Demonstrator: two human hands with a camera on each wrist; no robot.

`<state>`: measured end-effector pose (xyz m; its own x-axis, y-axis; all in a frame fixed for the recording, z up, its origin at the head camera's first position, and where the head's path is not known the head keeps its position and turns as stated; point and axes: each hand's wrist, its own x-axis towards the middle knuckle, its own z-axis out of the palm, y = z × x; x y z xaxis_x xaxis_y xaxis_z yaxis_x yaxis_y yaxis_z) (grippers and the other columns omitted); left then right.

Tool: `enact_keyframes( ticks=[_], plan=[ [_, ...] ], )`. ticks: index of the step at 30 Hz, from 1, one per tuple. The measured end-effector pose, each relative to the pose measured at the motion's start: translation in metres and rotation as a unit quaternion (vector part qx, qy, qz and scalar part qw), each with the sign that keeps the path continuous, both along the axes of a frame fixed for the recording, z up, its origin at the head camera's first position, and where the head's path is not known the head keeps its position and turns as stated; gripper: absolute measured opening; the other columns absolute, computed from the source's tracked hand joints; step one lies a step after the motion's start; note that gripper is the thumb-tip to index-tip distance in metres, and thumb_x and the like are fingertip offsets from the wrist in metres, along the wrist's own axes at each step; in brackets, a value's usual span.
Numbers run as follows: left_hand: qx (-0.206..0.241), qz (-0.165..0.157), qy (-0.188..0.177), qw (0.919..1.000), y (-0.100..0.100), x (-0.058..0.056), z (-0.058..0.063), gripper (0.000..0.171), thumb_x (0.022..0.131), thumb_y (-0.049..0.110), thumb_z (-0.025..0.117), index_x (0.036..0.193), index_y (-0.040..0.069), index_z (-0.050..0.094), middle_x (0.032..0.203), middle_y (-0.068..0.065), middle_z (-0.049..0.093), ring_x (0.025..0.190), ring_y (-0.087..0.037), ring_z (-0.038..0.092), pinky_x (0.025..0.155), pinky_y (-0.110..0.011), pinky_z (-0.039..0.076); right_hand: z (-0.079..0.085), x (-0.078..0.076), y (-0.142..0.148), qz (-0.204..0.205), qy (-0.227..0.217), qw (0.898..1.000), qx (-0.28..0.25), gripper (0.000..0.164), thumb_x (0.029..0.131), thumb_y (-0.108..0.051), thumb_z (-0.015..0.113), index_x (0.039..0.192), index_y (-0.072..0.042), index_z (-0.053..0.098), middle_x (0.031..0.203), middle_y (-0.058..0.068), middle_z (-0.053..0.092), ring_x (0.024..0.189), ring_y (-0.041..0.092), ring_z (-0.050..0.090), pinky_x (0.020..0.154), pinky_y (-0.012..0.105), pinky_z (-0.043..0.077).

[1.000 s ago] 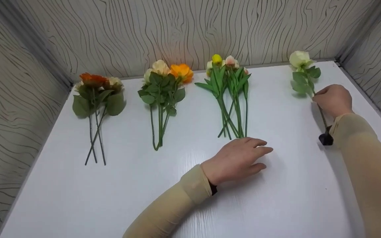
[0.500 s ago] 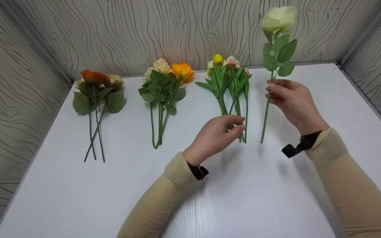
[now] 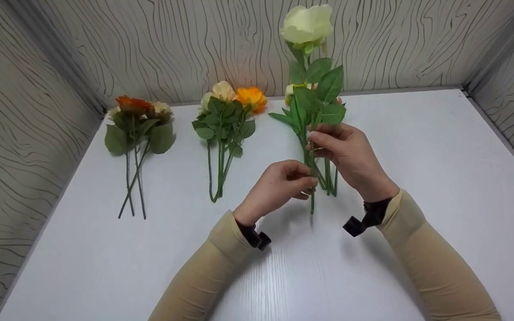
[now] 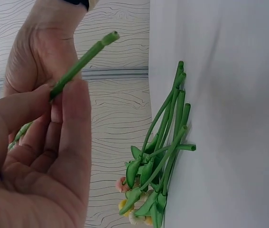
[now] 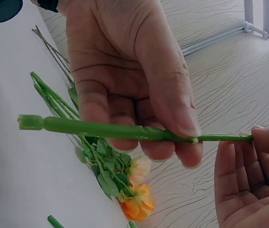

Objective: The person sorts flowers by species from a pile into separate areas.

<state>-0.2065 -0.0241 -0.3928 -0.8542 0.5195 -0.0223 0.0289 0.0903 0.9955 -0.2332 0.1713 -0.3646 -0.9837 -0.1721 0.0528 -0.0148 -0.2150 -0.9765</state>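
A white rose (image 3: 307,26) with green leaves stands upright above the table in the head view. My right hand (image 3: 350,158) pinches its stem below the leaves, and my left hand (image 3: 283,185) pinches the same stem lower down. In the left wrist view the cut stem end (image 4: 96,50) sticks out past the thumb and finger of my left hand (image 4: 44,156). The right wrist view has my left hand (image 5: 134,80) on the stem (image 5: 96,128), with my right hand (image 5: 253,175) farther along it. Behind the rose lies a bunch of tulips (image 4: 167,137), partly hidden in the head view.
To the left on the white table (image 3: 105,267) lie a bunch of cream and orange flowers (image 3: 221,116) and, farther left, a bunch with a dark orange bloom (image 3: 134,122). Patterned wall panels (image 3: 194,44) enclose the back and sides.
My right hand has lifted the white rose from the far right and brought it left, in front of the tulips. My left hand has shifted slightly left and now holds the lower stem.
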Motion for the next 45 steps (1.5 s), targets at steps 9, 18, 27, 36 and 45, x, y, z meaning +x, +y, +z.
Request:
enact_keyframes(
  ticks=[9, 18, 27, 36, 45],
  plan=[
    [-0.011, -0.006, -0.028, 0.9995, 0.0, 0.0, 0.001, 0.015, 0.097, 0.009, 0.072, 0.109, 0.002, 0.07, 0.096, -0.008, 0.072, 0.085, -0.023, 0.072, 0.079, -0.038, 0.062, -0.004, -0.001, 0.003, -0.012, -0.009, 1.0, 0.001, 0.044, 0.094, -0.02, 0.077, 0.128, 0.005, 0.065, 0.11, 0.013, 0.068, 0.091, 0.022, 0.068, 0.082, 0.033, 0.059],
    [0.039, 0.042, -0.02, 0.9982, -0.001, -0.003, -0.002, 0.017, 0.097, 0.01, 0.072, 0.111, 0.002, 0.067, 0.1, -0.009, 0.07, 0.088, -0.022, 0.072, 0.077, -0.035, 0.062, -0.008, -0.001, 0.001, -0.007, -0.011, 1.0, 0.018, 0.048, 0.094, -0.019, 0.077, 0.128, 0.01, 0.063, 0.107, 0.014, 0.069, 0.093, 0.022, 0.07, 0.083, 0.035, 0.06],
    [0.029, 0.044, -0.017, 0.9984, -0.003, -0.002, 0.001, 0.012, 0.096, 0.009, 0.072, 0.107, 0.004, 0.068, 0.099, -0.011, 0.07, 0.086, -0.022, 0.071, 0.075, -0.036, 0.062, -0.007, -0.002, 0.0, -0.005, -0.019, 0.999, 0.03, 0.045, 0.093, -0.021, 0.078, 0.128, 0.005, 0.065, 0.109, 0.013, 0.069, 0.095, 0.023, 0.069, 0.082, 0.034, 0.06],
    [-0.052, 0.098, -0.009, 0.9937, -0.054, -0.026, 0.004, 0.017, 0.097, 0.01, 0.07, 0.111, 0.0, 0.067, 0.102, -0.012, 0.069, 0.09, -0.024, 0.07, 0.077, -0.035, 0.062, -0.008, -0.006, 0.003, 0.007, -0.017, 0.999, 0.047, 0.047, 0.098, -0.029, 0.072, 0.135, 0.0, 0.062, 0.119, 0.019, 0.063, 0.101, 0.029, 0.065, 0.086, 0.035, 0.059],
    [-0.189, 0.182, -0.053, 0.9636, -0.101, -0.059, -0.011, 0.014, 0.098, 0.01, 0.067, 0.107, 0.0, 0.066, 0.104, -0.015, 0.065, 0.088, -0.026, 0.069, 0.078, -0.038, 0.062, -0.011, -0.008, 0.004, 0.021, -0.023, 0.999, 0.038, 0.04, 0.1, -0.026, 0.07, 0.13, -0.001, 0.065, 0.114, 0.017, 0.064, 0.098, 0.025, 0.066, 0.084, 0.034, 0.059]
  ],
)
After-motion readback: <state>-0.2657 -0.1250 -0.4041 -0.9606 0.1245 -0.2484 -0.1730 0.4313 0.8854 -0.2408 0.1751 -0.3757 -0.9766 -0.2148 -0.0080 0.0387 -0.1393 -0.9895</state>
